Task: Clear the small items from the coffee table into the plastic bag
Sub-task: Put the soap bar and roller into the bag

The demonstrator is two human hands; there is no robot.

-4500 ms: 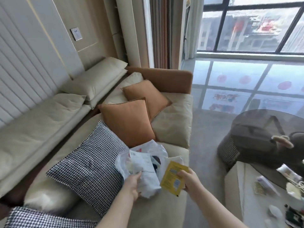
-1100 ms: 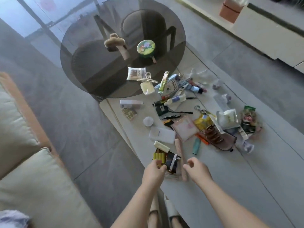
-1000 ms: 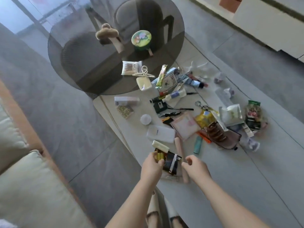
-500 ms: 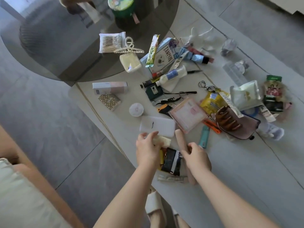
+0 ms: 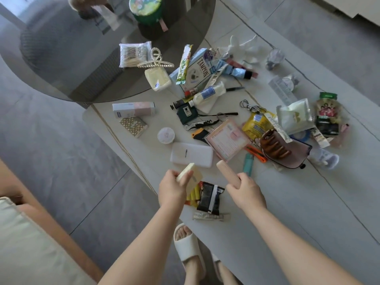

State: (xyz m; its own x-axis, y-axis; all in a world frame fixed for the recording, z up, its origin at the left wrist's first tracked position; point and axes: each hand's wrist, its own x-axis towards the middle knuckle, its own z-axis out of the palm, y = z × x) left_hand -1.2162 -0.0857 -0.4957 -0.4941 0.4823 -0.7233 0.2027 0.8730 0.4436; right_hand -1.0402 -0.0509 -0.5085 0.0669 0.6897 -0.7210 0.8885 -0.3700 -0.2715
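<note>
Small items lie scattered over the pale coffee table [image 5: 287, 202]. My left hand [image 5: 171, 187] grips a small cream box [image 5: 188, 173] lifted just above the table's near edge. My right hand [image 5: 245, 191] grips a ribbed pink-beige stick [image 5: 227, 173], also raised. Below the hands lie a yellow packet [image 5: 194, 195], a black snack packet [image 5: 209, 198] and a clear wrapper [image 5: 209, 216]. A white power bank [image 5: 191, 154] sits just beyond the hands. The plastic bag is not in view.
Farther on lie a pink card [image 5: 226, 138], teal lighter [image 5: 248, 163], brown hair claw [image 5: 274, 147], tampon box [image 5: 195, 70] and tubes. A dark round glass table [image 5: 61, 48] overlaps the far end. The sofa [image 5: 30, 254] stands at lower left; my slippered feet [image 5: 187, 245] are beside the table.
I turned from the sofa and bag to the table. Over the last second both hands reached down; the left picked up the cream box, the right the pink-beige stick.
</note>
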